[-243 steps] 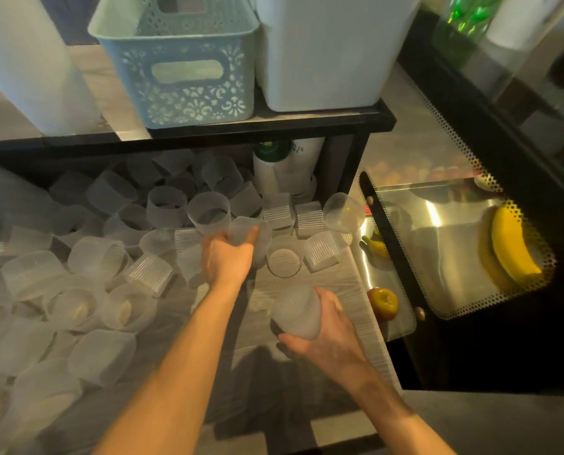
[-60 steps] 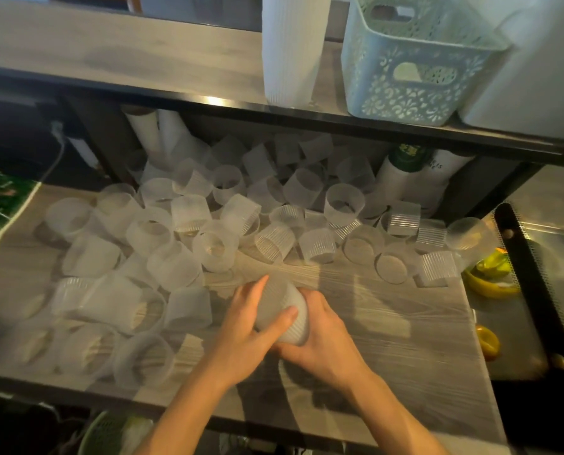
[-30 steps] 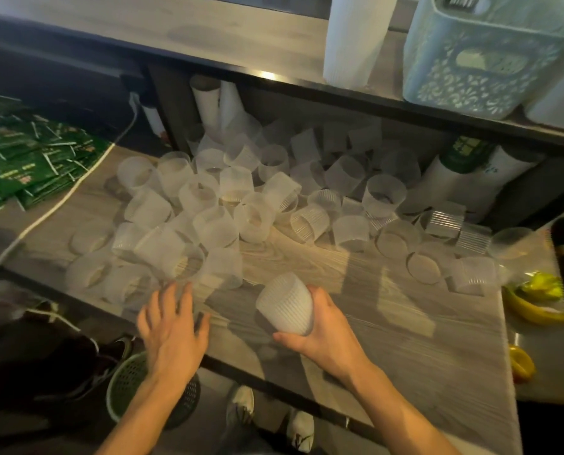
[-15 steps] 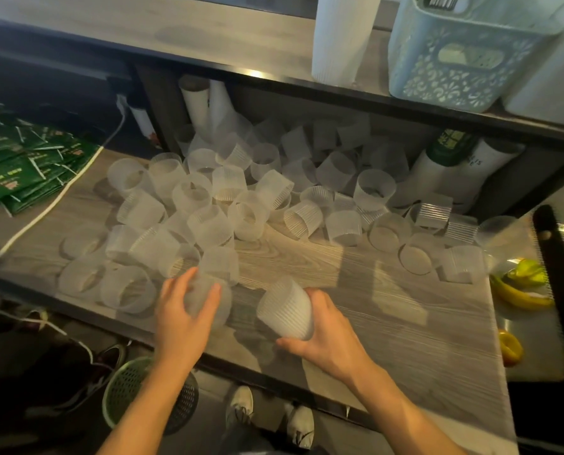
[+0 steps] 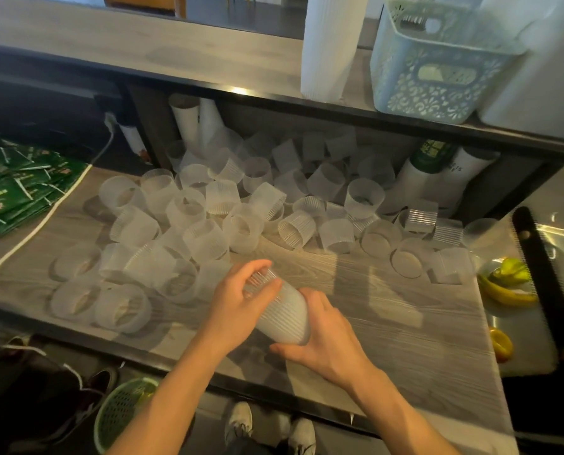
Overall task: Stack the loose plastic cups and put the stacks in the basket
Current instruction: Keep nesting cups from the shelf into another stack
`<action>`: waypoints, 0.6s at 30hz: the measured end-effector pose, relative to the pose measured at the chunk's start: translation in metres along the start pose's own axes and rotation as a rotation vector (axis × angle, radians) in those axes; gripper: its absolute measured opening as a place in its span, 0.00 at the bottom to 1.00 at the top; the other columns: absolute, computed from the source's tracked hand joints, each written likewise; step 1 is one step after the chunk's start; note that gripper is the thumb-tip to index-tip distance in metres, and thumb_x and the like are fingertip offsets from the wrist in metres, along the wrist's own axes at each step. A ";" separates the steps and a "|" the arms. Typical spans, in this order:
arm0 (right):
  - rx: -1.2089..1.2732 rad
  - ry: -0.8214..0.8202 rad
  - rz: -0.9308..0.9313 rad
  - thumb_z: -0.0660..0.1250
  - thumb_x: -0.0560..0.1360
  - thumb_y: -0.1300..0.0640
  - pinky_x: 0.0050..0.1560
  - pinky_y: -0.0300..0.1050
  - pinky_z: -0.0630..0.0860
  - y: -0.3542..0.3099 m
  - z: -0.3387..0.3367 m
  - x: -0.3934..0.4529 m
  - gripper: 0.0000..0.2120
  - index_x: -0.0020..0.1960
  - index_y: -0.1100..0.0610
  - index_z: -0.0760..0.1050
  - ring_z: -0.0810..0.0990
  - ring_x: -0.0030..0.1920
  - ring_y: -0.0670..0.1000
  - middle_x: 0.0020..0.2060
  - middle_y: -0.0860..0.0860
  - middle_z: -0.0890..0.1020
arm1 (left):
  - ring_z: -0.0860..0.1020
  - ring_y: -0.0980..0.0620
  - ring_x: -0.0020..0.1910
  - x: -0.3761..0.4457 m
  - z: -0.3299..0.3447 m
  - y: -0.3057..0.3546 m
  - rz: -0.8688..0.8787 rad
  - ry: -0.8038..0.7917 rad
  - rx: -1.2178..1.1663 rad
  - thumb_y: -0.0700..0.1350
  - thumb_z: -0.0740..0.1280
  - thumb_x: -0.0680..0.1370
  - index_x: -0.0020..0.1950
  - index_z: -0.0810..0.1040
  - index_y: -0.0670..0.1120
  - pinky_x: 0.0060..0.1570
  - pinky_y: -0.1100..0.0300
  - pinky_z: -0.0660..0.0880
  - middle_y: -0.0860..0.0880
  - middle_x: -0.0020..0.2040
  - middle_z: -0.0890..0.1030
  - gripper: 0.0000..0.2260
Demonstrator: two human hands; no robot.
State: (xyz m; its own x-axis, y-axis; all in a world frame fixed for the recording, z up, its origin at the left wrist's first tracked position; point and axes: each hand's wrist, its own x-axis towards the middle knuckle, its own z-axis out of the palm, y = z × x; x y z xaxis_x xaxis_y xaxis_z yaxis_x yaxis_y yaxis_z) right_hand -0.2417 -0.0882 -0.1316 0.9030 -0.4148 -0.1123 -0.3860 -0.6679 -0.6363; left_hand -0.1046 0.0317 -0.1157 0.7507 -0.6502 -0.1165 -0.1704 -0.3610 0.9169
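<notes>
Low over the wooden counter (image 5: 389, 310), my right hand (image 5: 326, 339) grips the wide end of a short stack of frosted ribbed cups (image 5: 285, 318). My left hand (image 5: 241, 302) holds a single ribbed cup (image 5: 261, 280) at the stack's far end, touching it. Several loose frosted cups (image 5: 205, 239) lie scattered over the left and back of the counter. The pale blue lattice basket (image 5: 438, 57) stands on the upper shelf at the right.
A tall white cup stack (image 5: 331, 44) stands left of the basket. Green packets (image 5: 14, 188) lie at far left with a white cable. Bananas (image 5: 507, 285) sit on a metal tray at right. A green mesh bin (image 5: 126, 412) stands on the floor beside my shoes.
My left hand picked up a loose cup from the left pile and brought it to the end of the stack in my right hand. The camera shifted slightly left.
</notes>
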 end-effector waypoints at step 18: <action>-0.028 0.015 0.093 0.72 0.64 0.33 0.45 0.44 0.70 -0.007 0.015 0.013 0.35 0.62 0.45 0.61 0.74 0.49 0.46 0.52 0.41 0.71 | 0.66 0.48 0.68 -0.022 -0.057 -0.053 -0.032 0.588 0.316 0.60 0.68 0.75 0.73 0.67 0.47 0.63 0.46 0.69 0.47 0.69 0.68 0.31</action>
State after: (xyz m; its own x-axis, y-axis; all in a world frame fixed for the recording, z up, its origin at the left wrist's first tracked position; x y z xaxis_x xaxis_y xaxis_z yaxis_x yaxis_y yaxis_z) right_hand -0.2244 -0.0799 -0.1406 0.8598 -0.4855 -0.1583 -0.4738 -0.6429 -0.6019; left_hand -0.0760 0.1029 -0.1398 0.9663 -0.1951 0.1678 -0.2535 -0.6113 0.7497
